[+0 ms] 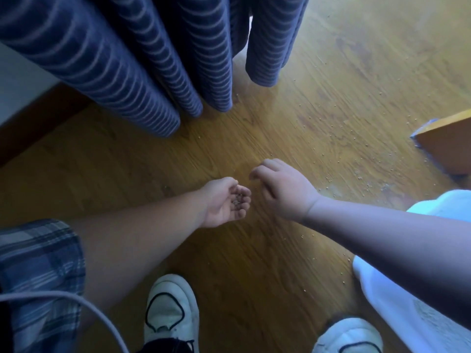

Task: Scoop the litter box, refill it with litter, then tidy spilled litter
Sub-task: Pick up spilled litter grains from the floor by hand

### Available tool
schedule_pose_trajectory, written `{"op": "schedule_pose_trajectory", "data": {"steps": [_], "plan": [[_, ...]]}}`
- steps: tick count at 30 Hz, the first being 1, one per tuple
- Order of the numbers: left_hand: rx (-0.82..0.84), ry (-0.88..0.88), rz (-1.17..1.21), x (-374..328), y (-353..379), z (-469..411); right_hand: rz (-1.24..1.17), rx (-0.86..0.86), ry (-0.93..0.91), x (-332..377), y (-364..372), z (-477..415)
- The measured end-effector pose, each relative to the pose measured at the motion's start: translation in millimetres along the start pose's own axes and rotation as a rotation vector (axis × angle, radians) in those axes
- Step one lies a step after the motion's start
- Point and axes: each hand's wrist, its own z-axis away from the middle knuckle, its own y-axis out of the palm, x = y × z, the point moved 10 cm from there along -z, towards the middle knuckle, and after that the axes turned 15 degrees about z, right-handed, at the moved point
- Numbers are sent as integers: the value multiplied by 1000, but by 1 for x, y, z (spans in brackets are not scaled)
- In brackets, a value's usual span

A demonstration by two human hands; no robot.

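The person crouches over the wooden floor (254, 263), picking up stray grains by hand. The left hand (224, 202) is turned palm up and cupped, with a small heap of collected litter (237, 200) resting on its curled fingers. The right hand (283, 187) hovers palm down just beside it, fingers bent loosely and gripping nothing that I can make out; the two hands are close but not touching.

More spilled litter (356, 138) dots the boards toward the floor's right edge, thickest near a wooden furniture corner (448, 143), with a few grains by the hem of the striped curtain (127, 80).

The cupped palm looks shallow, so I'd worry that any tilt or a nudge from the other hand sends the heap straight back down. Pinching grains one at a time could also flick them further, perhaps under the curtain where they'd be missed. The white shoes (170, 309) stand near loose grains and could crush them or carry them about.
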Motion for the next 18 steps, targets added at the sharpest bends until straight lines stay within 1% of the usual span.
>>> {"op": "schedule_pose_trajectory", "data": {"steps": [2, 4, 6, 8, 10, 12, 14, 15, 17, 18], "plan": [[-39, 14, 14, -7, -20, 6, 262, 118, -111, 4, 19, -9], [-57, 37, 68, -15, -37, 11, 402, 247, -150, 9, 41, -15], [-61, 74, 106, -24, -52, 14, 424, 318, -149, 22, 60, -19], [-53, 113, 124, -35, -62, 17, 453, 349, -150, 38, 74, -23], [-43, 137, 134, -45, -68, 18, 480, 359, -153, 44, 80, -23], [-29, 136, 136, -48, -65, 19, 500, 336, -154, 32, 75, -18], [-11, 139, 117, -48, -53, 17, 537, 301, -53, -6, 62, -10], [1, 133, 101, -47, -43, 16, 578, 294, 52, -37, 53, -3], [37, 120, 89, -43, -18, 12, 633, 358, 389, -119, 26, 24], [52, 121, 87, -42, -4, 9, 613, 393, 563, -155, 10, 46]]}}
